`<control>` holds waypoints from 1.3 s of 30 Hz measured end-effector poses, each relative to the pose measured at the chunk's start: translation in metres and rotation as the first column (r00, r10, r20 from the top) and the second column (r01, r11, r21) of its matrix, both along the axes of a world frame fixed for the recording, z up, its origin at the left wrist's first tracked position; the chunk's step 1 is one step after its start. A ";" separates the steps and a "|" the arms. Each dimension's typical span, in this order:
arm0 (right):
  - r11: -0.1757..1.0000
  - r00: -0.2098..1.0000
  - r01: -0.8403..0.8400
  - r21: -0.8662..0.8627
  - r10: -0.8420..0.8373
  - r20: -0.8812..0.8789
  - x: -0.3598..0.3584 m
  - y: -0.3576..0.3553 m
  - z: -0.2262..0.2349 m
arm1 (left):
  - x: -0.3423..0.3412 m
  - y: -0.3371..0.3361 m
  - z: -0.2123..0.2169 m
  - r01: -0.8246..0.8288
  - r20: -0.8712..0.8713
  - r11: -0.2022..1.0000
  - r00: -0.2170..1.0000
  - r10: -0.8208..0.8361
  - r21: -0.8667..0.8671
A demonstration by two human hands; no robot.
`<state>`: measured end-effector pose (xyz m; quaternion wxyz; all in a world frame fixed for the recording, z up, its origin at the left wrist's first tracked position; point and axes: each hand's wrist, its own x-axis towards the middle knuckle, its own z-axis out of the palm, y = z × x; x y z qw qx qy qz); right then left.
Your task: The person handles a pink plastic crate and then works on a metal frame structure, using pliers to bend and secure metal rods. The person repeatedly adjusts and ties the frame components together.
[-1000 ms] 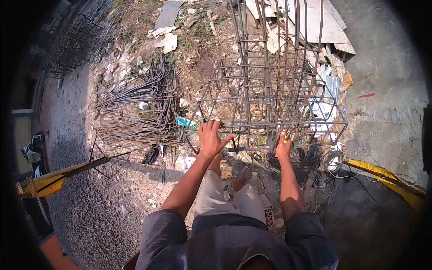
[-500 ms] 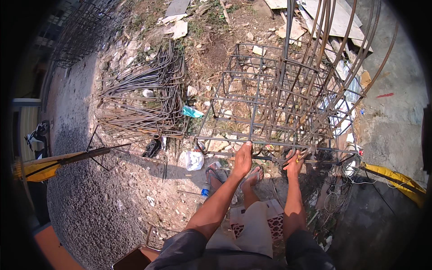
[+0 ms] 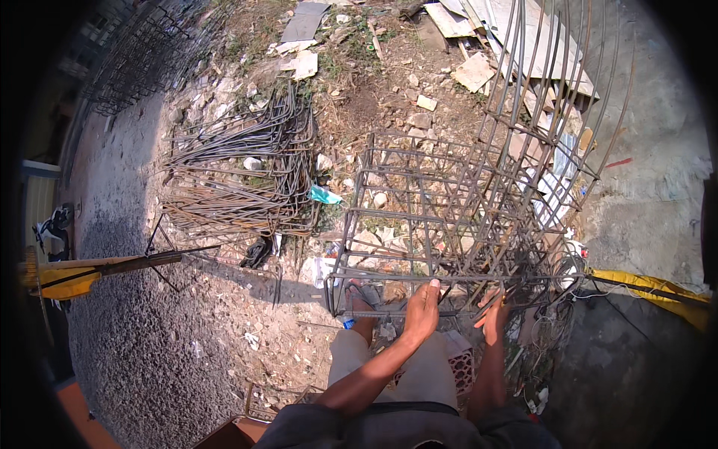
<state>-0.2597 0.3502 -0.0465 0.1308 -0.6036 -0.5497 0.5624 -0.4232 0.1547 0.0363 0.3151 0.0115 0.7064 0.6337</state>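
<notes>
A rebar cage (image 3: 404, 215) of dark steel bars lies in front of me, with its near end frame just over my feet. My left hand (image 3: 423, 310) is closed around the near bar of this frame, thumb on top. To its right, my right hand (image 3: 491, 310) is at the same end, fingers bent among the bars. What those fingers hold, if anything, is hidden by shadow and crossing steel. Long bent bars (image 3: 557, 67) rise from the cage's right side, curving away toward the far right.
A pile of bent rebar stirrups (image 3: 247, 172) lies to the left on rubble. Boards (image 3: 542, 37) are stacked at the far right. Yellow-wrapped bars (image 3: 651, 292) stick in from the right, with another yellow-wrapped pole (image 3: 71, 277) at the left. Loose wire (image 3: 550, 325) tangles near my right.
The cage has come closer to me, its near end now over my feet, and the long bars have swung to the right. Both hands have moved toward me with it.
</notes>
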 end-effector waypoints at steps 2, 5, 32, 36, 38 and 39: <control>0.993 0.962 0.109 0.049 -0.117 0.246 -0.030 0.016 0.045 | -0.001 0.017 0.004 -0.037 0.001 0.999 0.999 0.037 0.003; 0.968 0.883 -0.217 0.124 0.140 0.448 -0.046 0.043 0.088 | 0.015 0.016 0.028 -0.048 0.142 0.996 0.988 0.058 -0.072; 0.593 0.609 -0.784 0.181 0.679 0.410 -0.383 0.077 0.167 | -0.207 -0.034 0.058 -0.355 -0.688 0.888 0.723 0.064 -0.291; 0.644 0.650 -0.757 0.112 0.725 0.229 -0.376 0.081 0.178 | -0.154 -0.066 0.034 -0.467 -0.861 0.823 0.506 -0.051 -0.324; 0.637 0.655 -0.755 0.154 0.738 0.160 -0.360 0.081 0.168 | -0.133 -0.091 0.011 -0.700 -0.896 0.693 0.404 0.187 -0.171; 0.620 0.630 -0.776 0.116 0.757 0.173 -0.351 0.079 0.171 | -0.126 -0.101 -0.003 -0.807 -0.865 0.589 0.318 0.388 -0.033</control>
